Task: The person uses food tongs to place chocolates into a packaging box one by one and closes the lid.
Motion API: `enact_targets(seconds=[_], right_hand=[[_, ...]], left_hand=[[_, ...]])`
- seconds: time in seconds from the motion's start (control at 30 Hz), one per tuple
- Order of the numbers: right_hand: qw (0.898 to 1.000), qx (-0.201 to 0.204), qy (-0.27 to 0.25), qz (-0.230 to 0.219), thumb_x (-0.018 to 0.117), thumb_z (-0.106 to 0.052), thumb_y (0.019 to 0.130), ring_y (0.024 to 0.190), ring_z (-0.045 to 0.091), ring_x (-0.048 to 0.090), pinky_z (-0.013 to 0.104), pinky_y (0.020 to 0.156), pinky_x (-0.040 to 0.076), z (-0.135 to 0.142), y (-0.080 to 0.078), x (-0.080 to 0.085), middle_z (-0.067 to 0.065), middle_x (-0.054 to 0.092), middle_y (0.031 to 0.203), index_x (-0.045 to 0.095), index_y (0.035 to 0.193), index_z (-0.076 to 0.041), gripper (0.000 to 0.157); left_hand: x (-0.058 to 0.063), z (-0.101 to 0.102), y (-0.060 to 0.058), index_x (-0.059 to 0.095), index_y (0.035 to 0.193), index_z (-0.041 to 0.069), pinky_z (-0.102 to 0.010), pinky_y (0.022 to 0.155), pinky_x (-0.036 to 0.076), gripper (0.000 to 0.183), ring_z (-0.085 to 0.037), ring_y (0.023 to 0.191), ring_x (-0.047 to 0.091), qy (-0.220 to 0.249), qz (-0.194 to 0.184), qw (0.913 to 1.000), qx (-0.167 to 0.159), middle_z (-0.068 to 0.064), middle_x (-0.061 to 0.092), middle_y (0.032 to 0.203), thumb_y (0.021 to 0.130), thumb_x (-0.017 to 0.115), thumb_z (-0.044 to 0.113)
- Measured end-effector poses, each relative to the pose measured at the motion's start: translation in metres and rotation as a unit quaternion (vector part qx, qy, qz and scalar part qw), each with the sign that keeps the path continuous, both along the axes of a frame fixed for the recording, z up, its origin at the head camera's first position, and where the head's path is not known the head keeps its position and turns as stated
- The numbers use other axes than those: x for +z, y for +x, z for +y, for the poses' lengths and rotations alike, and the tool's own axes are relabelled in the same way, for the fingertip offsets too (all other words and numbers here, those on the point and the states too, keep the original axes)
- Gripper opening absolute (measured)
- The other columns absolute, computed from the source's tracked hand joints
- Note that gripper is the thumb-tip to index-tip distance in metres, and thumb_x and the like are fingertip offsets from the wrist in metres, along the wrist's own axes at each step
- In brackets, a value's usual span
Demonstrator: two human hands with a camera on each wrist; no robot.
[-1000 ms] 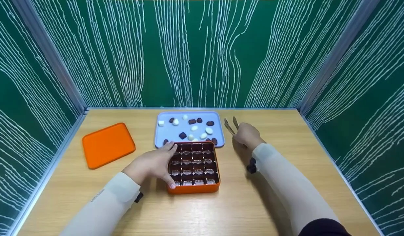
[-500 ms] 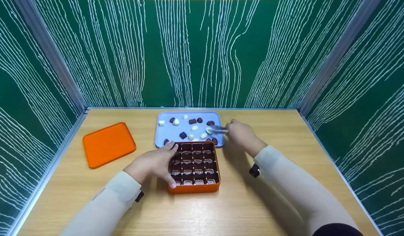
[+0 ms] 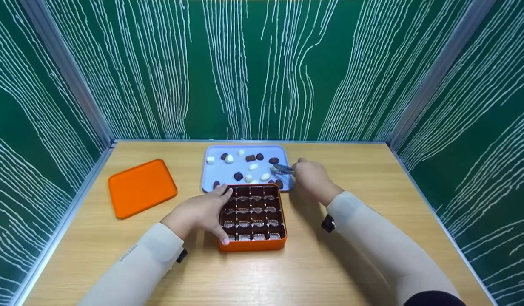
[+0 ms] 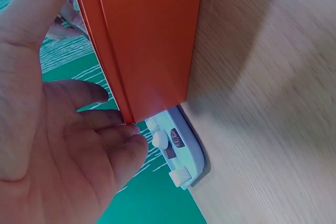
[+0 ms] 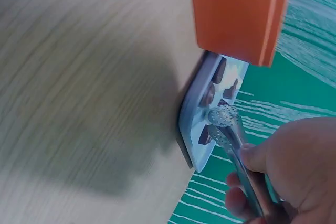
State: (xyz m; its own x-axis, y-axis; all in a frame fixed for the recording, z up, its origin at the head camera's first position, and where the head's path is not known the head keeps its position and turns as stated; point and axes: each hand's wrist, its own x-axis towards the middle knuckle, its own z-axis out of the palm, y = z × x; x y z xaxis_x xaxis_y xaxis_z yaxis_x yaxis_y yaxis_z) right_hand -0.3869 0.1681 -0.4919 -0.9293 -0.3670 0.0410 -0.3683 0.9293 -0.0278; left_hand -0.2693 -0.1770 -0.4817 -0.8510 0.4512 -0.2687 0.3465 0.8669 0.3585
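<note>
My left hand (image 3: 200, 216) holds the left side of an orange box (image 3: 253, 245), its thumb at the near corner and its fingers at the far corner. Inside the box is a dark brown divided insert (image 3: 257, 211) with see-through compartments. My right hand (image 3: 314, 176) grips small metal tongs (image 3: 283, 169), whose perforated tips (image 5: 224, 116) are over the right part of a light blue tray (image 3: 219, 172). A white chocolate lies at the tips, mostly covered; I cannot tell whether they pinch it. Several dark chocolates (image 3: 238, 176) and white chocolates (image 3: 253, 167) are scattered on the tray.
An orange lid (image 3: 143, 188) lies on the wooden table (image 3: 262, 280) at the left. The box overlaps the tray's near edge in the head view. Green panels (image 3: 262, 76) with white streaks stand around the back and sides.
My right hand has turned the tongs from pointing away beside the tray to pointing left over it, by a white chocolate. The tongs' tips have come closer together. My left hand stays on the box.
</note>
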Motion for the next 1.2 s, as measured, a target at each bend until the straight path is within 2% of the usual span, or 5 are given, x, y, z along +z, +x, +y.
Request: enact_targets(seconds=[0.07, 0.17, 0.33, 0.77, 1.2], right_hand=[[0.994, -0.043, -0.069, -0.068, 0.066, -0.008, 0.106, 0.085, 0.031, 0.068, 0.047, 0.079, 0.064, 0.005, -0.003, 0.002, 0.014, 0.076, 0.107, 0.083, 0.116, 0.000, 0.021], [0.970, -0.092, -0.160, -0.157, 0.061, -0.015, 0.114, 0.089, 0.028, 0.066, 0.038, 0.077, 0.057, 0.014, -0.008, 0.002, 0.014, 0.077, 0.107, 0.083, 0.123, 0.003, 0.029], [0.952, -0.113, -0.186, -0.215, 0.052, -0.021, 0.119, 0.085, 0.024, 0.062, 0.031, 0.070, 0.050, 0.027, -0.016, 0.003, 0.010, 0.066, 0.096, 0.079, 0.125, 0.007, 0.039], [0.984, -0.119, -0.054, -0.122, 0.064, -0.017, 0.113, 0.094, 0.032, 0.064, 0.039, 0.079, 0.055, 0.005, -0.007, 0.022, 0.013, 0.067, 0.110, 0.074, 0.123, -0.002, 0.020], [0.992, -0.067, 0.006, -0.108, 0.068, 0.001, 0.097, 0.089, 0.032, 0.068, 0.046, 0.084, 0.065, -0.011, -0.015, 0.025, 0.014, 0.075, 0.102, 0.072, 0.105, -0.005, 0.011]], left_hand=[[0.000, 0.000, 0.000, 0.022, 0.182, 0.008, -0.058, 0.140, 0.036, 0.158, -0.042, 0.177, 0.022, 0.001, 0.000, 1.0000, 0.000, -0.020, 0.008, 0.192, 0.062, 0.108, 0.063], [0.000, 0.000, 0.000, 0.022, 0.182, 0.009, -0.058, 0.141, 0.035, 0.157, -0.041, 0.177, 0.022, 0.001, -0.001, 1.0000, 0.001, -0.019, 0.008, 0.192, 0.061, 0.108, 0.062], [0.001, 0.000, 0.001, 0.021, 0.182, 0.011, -0.058, 0.140, 0.036, 0.158, -0.042, 0.176, 0.023, -0.002, -0.005, 1.0000, 0.005, -0.018, 0.006, 0.192, 0.061, 0.109, 0.061], [0.003, 0.001, 0.004, 0.020, 0.183, 0.012, -0.059, 0.141, 0.034, 0.157, -0.041, 0.177, 0.021, -0.004, -0.011, 0.9999, 0.011, -0.016, 0.005, 0.193, 0.062, 0.109, 0.059], [0.004, 0.000, 0.002, 0.019, 0.183, 0.016, -0.059, 0.141, 0.034, 0.157, -0.041, 0.177, 0.021, -0.007, -0.013, 0.9999, 0.007, -0.015, 0.004, 0.193, 0.062, 0.109, 0.060]])
